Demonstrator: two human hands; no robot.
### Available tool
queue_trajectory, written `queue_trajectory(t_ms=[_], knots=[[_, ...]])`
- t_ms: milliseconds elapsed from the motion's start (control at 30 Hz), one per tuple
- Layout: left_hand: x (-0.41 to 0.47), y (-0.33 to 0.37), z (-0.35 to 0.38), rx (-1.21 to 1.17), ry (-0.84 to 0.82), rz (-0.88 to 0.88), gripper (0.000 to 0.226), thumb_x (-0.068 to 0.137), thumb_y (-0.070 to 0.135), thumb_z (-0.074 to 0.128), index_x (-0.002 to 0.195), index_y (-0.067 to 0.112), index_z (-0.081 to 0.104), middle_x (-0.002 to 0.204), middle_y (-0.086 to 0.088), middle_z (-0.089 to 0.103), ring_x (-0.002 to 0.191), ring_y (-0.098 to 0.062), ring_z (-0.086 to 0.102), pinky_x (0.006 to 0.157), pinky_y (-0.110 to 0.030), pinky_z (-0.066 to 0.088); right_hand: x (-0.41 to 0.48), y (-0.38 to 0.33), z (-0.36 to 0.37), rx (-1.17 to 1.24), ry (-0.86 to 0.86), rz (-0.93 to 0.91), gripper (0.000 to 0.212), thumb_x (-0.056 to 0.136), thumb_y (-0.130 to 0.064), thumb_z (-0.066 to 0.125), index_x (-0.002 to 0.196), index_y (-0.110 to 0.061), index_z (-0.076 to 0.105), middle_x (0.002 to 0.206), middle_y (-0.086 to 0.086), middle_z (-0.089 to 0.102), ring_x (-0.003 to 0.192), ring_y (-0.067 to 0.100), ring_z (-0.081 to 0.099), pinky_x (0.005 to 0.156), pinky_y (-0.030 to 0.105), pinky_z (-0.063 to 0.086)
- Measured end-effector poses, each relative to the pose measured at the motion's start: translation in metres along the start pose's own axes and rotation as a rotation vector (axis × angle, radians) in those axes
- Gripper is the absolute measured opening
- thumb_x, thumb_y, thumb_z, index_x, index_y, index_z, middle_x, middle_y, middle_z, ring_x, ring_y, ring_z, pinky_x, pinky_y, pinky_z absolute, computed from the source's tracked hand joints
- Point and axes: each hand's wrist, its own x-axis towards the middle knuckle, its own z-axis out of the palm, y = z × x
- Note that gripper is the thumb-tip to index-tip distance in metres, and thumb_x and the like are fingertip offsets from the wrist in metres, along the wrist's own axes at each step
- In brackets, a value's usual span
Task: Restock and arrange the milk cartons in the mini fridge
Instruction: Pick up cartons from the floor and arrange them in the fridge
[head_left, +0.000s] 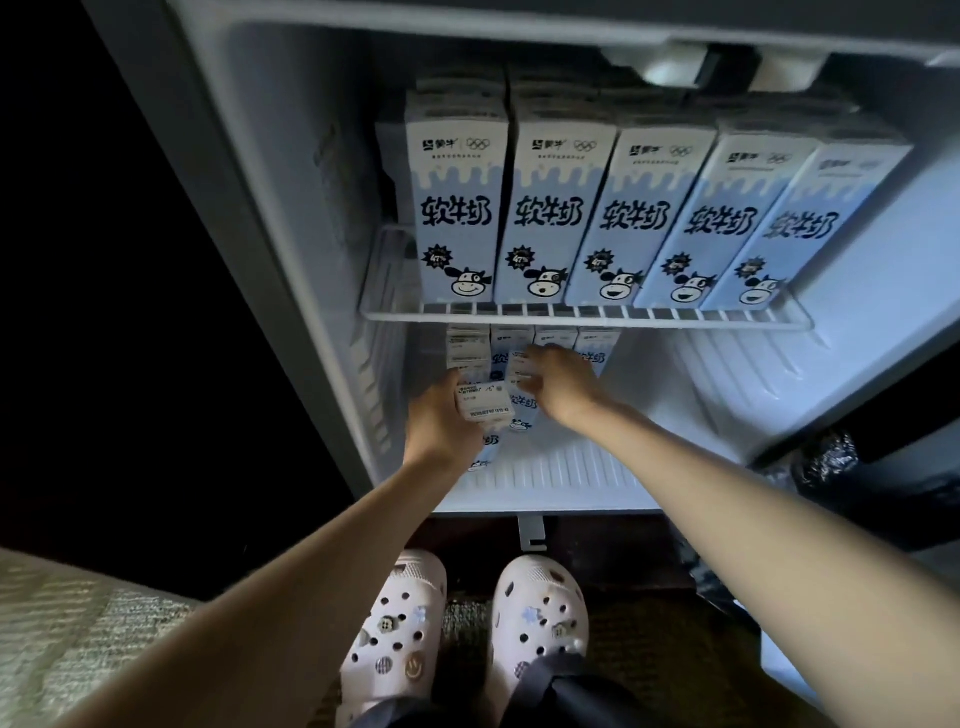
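Several blue-and-white milk cartons (540, 218) with a cartoon cow stand in a row on the white wire shelf (587, 316) of the open mini fridge. Below it, more cartons (597, 343) stand at the back of the fridge floor (582, 462). My left hand (441, 421) grips a milk carton (483, 402) by its top, low on the left of the lower compartment. My right hand (561, 384) holds a second carton (522, 366) just right of it. Both cartons are partly hidden by my fingers.
The right half of the lower compartment (727, 384) holds no cartons. My feet in white clogs (467, 639) stand on a dark floor before the fridge. A pale textured surface (67, 634) lies at the lower left. A dark object (852, 467) sits beside the fridge's lower right.
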Motion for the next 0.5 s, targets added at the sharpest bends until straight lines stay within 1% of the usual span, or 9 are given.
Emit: queue_trajectory(t_ms=[100,167,200,267,333,400,433,467,500], knots=[[0.005,-0.001,-0.001,-0.014,0.000,-0.008,0.045,0.075,-0.014,0.061,0.113,0.010,0.059,0.112,-0.008,0.067,0.093,-0.017,0.058,0.073,-0.022,0.048,0.010,-0.004,0.003,0.015,0.012,-0.046,0.041,0.095,-0.011,0.048,0.136,-0.009,0.044,0.137,0.014,0.049,0.121,0.028,0.052,0.098,0.032,0.043],[0.007,-0.001,-0.003,-0.023,0.000,-0.009,0.043,0.076,-0.014,0.060,0.112,0.009,0.058,0.112,-0.009,0.067,0.094,-0.017,0.058,0.073,-0.022,0.047,0.014,-0.004,0.006,0.037,0.042,-0.059,0.039,0.095,-0.011,0.049,0.134,-0.009,0.046,0.134,0.015,0.049,0.120,0.028,0.053,0.099,0.031,0.042],[0.008,-0.001,-0.003,-0.027,-0.001,-0.007,0.042,0.076,-0.013,0.060,0.112,0.008,0.058,0.111,-0.010,0.067,0.097,-0.019,0.060,0.074,-0.023,0.048,0.015,-0.003,0.007,0.048,0.064,-0.068,0.040,0.095,-0.011,0.050,0.134,-0.009,0.046,0.133,0.016,0.049,0.121,0.029,0.052,0.100,0.032,0.042],[0.008,-0.002,-0.005,-0.026,-0.004,-0.006,0.041,0.076,-0.013,0.063,0.112,0.007,0.058,0.112,-0.011,0.067,0.103,-0.023,0.061,0.074,-0.023,0.047,0.012,0.002,0.011,0.063,0.125,-0.078,0.044,0.094,-0.008,0.051,0.137,-0.011,0.044,0.132,0.017,0.048,0.120,0.030,0.053,0.100,0.031,0.042],[0.008,-0.004,-0.005,-0.023,-0.011,-0.012,0.040,0.075,-0.012,0.065,0.110,0.005,0.057,0.112,-0.012,0.066,0.103,-0.023,0.060,0.074,-0.024,0.046,0.008,0.007,0.017,0.080,0.214,-0.057,0.052,0.092,-0.003,0.052,0.141,-0.011,0.038,0.131,0.018,0.048,0.117,0.030,0.054,0.096,0.032,0.045],[0.008,-0.006,-0.004,-0.032,-0.011,-0.029,0.037,0.075,-0.013,0.064,0.107,0.005,0.057,0.113,-0.012,0.066,0.104,-0.023,0.060,0.077,-0.027,0.051,0.004,0.011,0.027,0.165,0.288,0.000,0.058,0.089,-0.002,0.057,0.141,-0.004,0.032,0.129,0.019,0.052,0.113,0.031,0.058,0.088,0.032,0.049],[0.008,-0.008,-0.004,-0.032,-0.002,-0.033,0.035,0.075,-0.014,0.064,0.102,0.007,0.057,0.112,-0.013,0.066,0.104,-0.024,0.061,0.080,-0.030,0.054,0.003,0.012,0.032,0.221,0.286,0.045,0.058,0.087,-0.004,0.061,0.137,-0.001,0.032,0.127,0.019,0.055,0.111,0.031,0.059,0.084,0.032,0.050],[0.009,-0.010,-0.004,-0.028,0.011,-0.033,0.033,0.074,-0.015,0.063,0.094,0.010,0.056,0.110,-0.014,0.067,0.104,-0.026,0.062,0.081,-0.033,0.055,0.002,0.013,0.037,0.264,0.241,0.100,0.057,0.085,-0.007,0.064,0.133,0.001,0.035,0.124,0.019,0.057,0.110,0.030,0.060,0.080,0.031,0.050],[0.009,-0.012,-0.003,-0.020,0.023,-0.032,0.033,0.074,-0.015,0.062,0.088,0.014,0.052,0.108,-0.015,0.067,0.103,-0.027,0.062,0.081,-0.035,0.056,0.003,0.012,0.040,0.281,0.157,0.159,0.056,0.084,-0.011,0.067,0.130,0.002,0.038,0.122,0.018,0.058,0.110,0.030,0.059,0.079,0.029,0.047]])
